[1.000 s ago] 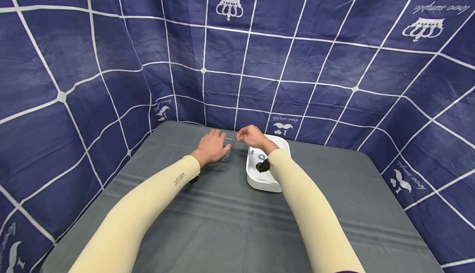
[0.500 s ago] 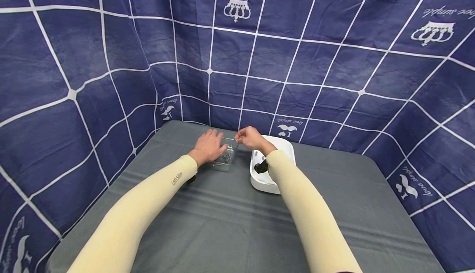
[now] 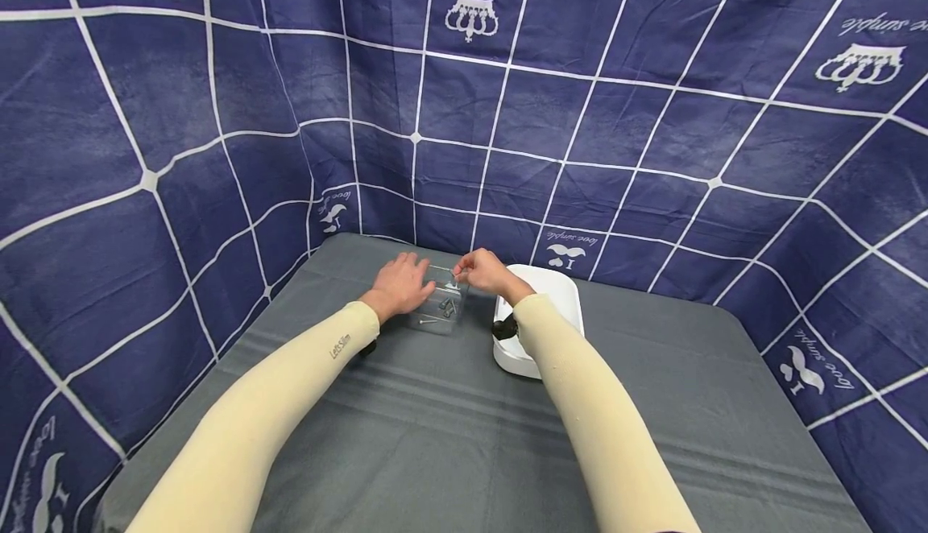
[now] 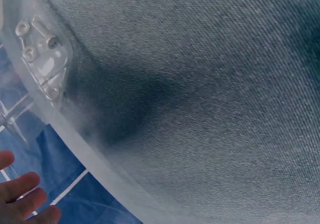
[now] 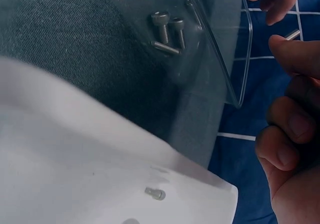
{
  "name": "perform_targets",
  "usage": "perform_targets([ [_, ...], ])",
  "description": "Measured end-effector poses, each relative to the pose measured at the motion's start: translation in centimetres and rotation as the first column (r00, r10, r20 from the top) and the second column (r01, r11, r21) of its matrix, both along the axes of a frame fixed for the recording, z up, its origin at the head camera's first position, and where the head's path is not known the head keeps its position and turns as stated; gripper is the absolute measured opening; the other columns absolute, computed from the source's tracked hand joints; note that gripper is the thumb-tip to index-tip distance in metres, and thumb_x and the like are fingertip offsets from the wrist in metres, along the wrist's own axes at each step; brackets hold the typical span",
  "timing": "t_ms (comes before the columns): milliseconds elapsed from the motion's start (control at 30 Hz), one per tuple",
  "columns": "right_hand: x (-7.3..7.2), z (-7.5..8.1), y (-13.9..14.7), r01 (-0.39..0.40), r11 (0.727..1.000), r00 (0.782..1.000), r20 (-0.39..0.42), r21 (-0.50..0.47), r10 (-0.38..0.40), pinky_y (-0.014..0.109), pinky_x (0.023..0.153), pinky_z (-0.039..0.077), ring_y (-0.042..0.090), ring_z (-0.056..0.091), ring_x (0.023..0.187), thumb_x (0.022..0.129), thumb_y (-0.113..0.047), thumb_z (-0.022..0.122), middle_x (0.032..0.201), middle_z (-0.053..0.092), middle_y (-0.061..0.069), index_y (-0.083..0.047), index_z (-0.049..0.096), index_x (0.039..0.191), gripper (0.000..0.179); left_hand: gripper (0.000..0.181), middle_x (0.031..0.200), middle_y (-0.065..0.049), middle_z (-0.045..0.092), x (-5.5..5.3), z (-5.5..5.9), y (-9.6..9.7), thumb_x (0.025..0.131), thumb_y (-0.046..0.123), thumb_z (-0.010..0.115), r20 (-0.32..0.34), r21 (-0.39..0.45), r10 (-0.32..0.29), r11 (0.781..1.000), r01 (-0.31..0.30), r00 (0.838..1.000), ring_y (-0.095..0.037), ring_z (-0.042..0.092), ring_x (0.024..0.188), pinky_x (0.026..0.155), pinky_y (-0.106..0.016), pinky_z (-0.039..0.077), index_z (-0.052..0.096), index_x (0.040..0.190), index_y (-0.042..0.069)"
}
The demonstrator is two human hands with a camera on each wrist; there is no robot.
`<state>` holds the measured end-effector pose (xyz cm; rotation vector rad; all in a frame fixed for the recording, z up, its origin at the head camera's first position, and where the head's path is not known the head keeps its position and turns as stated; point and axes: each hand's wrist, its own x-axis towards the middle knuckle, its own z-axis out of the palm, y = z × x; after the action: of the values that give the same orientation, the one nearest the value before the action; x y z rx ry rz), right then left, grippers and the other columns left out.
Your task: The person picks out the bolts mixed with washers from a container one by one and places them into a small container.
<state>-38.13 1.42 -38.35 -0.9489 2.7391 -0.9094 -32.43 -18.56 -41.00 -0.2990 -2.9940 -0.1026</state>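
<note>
A clear plastic box (image 3: pixel 438 327) with dividers stands on the grey table and holds socket-head screws (image 5: pixel 162 24) and other small metal pieces. My left hand (image 3: pixel 400 285) is at the box's left side, its fingers extended. In the left wrist view, fingertips of the left hand (image 4: pixel 25 199) show at the lower left. My right hand (image 3: pixel 484 270) is over the box's far right corner, pinching a small metal pin (image 5: pixel 292 35) between thumb and index finger. Only one end of the pin shows; the fingers hide the rest. The other right fingers are curled in.
To the right of the box stands a white tray (image 3: pixel 575 307), partly under my right forearm. A small screw (image 5: pixel 156 193) lies in it. Blue gridded cloth (image 3: pixel 623 130) hangs behind and around the table (image 3: pixel 406 436).
My left hand has drawn left, uncovering more of the box and its screws. My right hand has moved left with the pin, over the box. The head view has turned slightly left.
</note>
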Motion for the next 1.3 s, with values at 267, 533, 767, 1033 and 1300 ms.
perform_targets([
  [267,-0.1,-0.3,-0.7,-0.023,1.000,1.000,0.016,0.012,0.023,0.023,0.064,0.040,0.010,0.047,0.067,0.089,-0.008,0.070,0.073,0.062,-0.003,-0.002,0.075,0.098,0.012,0.061,0.147,-0.022,0.048,0.0,-0.4,-0.9,0.100,0.042,0.048,0.035,-0.015,-0.012,1.000,0.013,0.999,-0.037,0.043,0.139,0.111,-0.054,0.039,0.047,0.148,0.005],
  [533,-0.3,-0.5,-1.2,-0.040,0.998,0.999,0.016,0.042,0.039,0.022,0.067,0.043,0.009,0.051,0.071,0.089,-0.010,0.069,0.083,0.069,0.001,-0.001,0.075,0.102,0.018,0.062,0.149,-0.022,0.046,-0.5,-1.1,-1.0,0.101,0.042,0.051,0.067,0.000,-0.032,0.999,0.032,0.997,-0.038,0.041,0.141,0.115,-0.054,0.035,0.043,0.151,0.006],
  [767,-0.1,-0.5,-1.9,-0.049,0.998,0.998,0.052,0.050,0.046,0.022,0.067,0.042,0.009,0.051,0.070,0.089,-0.010,0.068,0.081,0.067,-0.003,-0.005,0.075,0.096,0.010,0.063,0.146,-0.021,0.049,-0.5,-1.7,-1.0,0.100,0.042,0.051,0.062,0.020,-0.025,1.000,0.024,0.998,-0.037,0.043,0.139,0.112,-0.055,0.037,0.043,0.151,0.006],
  [1033,0.2,-0.6,-2.8,-0.058,0.993,0.997,0.061,0.105,0.051,0.021,0.066,0.041,0.010,0.049,0.069,0.089,-0.011,0.072,0.080,0.069,-0.002,-0.006,0.077,0.093,0.008,0.063,0.145,-0.022,0.049,-0.5,-2.2,-0.9,0.100,0.040,0.052,0.065,0.039,-0.007,0.999,0.005,0.998,-0.037,0.043,0.138,0.111,-0.054,0.039,0.042,0.152,0.005],
  [1300,0.0,-0.9,-3.1,-0.036,0.993,0.996,0.082,0.111,0.027,0.021,0.063,0.042,0.011,0.050,0.069,0.088,-0.011,0.073,0.084,0.071,0.000,-0.006,0.077,0.093,0.008,0.065,0.147,-0.022,0.048,-0.6,-2.1,-0.8,0.100,0.038,0.052,0.092,0.054,0.006,0.998,-0.011,0.996,-0.038,0.043,0.139,0.112,-0.054,0.038,0.038,0.154,0.004],
])
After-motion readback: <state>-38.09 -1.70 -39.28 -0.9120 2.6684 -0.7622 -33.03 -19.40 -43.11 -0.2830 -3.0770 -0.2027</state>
